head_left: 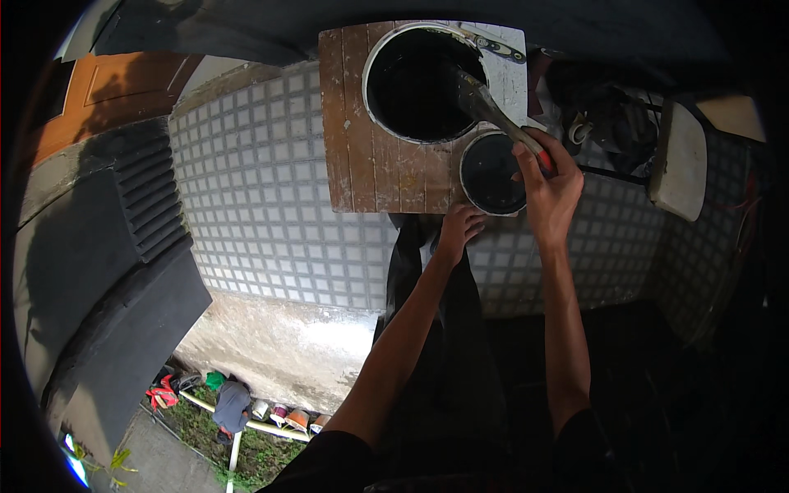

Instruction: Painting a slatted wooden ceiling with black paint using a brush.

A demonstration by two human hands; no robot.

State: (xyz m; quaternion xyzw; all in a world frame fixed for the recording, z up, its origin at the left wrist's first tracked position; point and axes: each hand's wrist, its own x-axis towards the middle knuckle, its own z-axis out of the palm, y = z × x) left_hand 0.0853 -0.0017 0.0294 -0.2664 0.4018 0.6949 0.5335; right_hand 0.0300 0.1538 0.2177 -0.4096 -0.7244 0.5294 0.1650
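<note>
Working remotely, I have the right hand (552, 185) wrapped round the handle of a paint-smeared brush (495, 113), streaky and dark (red near the fingers), its broad end within the mouth of the big bucket (371, 112); the left hand (459, 230), half-open, holding nothing visible, is near the small tub (466, 168)

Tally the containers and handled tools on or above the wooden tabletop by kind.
Containers: 2 (large bucket, smaller container)
Handled tools: 2 (dipping tool in the right hand, second tool by the bucket's rim)
Total: 4
</note>
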